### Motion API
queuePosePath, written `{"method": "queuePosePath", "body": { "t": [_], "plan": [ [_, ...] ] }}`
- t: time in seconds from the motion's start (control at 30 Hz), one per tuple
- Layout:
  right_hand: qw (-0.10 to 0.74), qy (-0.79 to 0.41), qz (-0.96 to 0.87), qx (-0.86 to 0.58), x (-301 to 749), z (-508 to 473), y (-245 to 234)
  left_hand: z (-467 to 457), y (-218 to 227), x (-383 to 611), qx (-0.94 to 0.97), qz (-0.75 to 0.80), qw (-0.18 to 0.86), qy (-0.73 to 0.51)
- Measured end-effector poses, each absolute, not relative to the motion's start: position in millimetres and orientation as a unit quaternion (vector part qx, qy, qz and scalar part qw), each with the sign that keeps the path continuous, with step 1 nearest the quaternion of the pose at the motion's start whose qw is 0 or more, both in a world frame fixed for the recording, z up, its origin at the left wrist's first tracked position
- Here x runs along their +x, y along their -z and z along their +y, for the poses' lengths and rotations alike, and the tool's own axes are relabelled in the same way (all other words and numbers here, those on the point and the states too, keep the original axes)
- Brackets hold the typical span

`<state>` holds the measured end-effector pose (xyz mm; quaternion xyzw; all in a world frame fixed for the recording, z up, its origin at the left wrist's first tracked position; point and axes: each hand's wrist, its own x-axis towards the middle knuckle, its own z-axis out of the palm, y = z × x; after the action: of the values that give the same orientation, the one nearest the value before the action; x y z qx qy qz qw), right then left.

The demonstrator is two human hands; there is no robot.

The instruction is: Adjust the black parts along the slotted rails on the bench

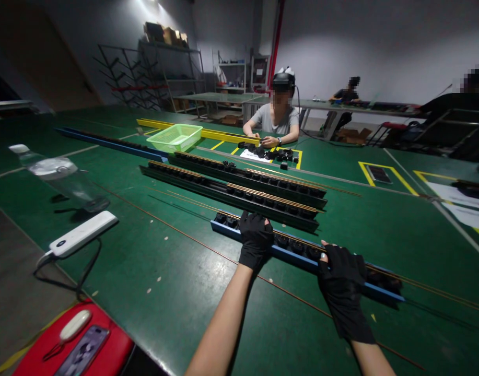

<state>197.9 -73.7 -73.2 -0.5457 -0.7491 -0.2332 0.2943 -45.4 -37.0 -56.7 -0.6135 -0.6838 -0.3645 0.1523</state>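
A short blue rail (294, 257) lies across the green table in front of me, with a row of black fittings (281, 240) inside its channel. Thin brass-coloured rods (435, 286) run along the top of the fittings and stick out past both rail ends. My left hand (256, 237), in a black fingerless glove, is closed over the rail left of its middle. Further right, my right hand (341, 274), gloved alike, wraps over the rail, its thumb and a fingertip by the rods. The palms hide parts of the rail beneath them.
Two dark rails (231, 196) with fittings and rods lie beyond. A green basket (176, 138), long blue rail (106, 142) and yellow rail (227, 137) sit farther off. Left are a bottle (62, 175) and white device (84, 233). A person (278, 115) sits opposite.
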Motion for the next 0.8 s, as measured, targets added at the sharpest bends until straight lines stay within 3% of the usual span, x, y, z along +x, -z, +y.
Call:
{"method": "queuePosePath", "body": {
  "t": [0.8],
  "plan": [
    [0.296,0.247,-0.747,-0.542,197.3,-74.2,72.8,-37.9,60.1,-37.4,-0.629,-0.656,0.195,0.369]
  ]
}}
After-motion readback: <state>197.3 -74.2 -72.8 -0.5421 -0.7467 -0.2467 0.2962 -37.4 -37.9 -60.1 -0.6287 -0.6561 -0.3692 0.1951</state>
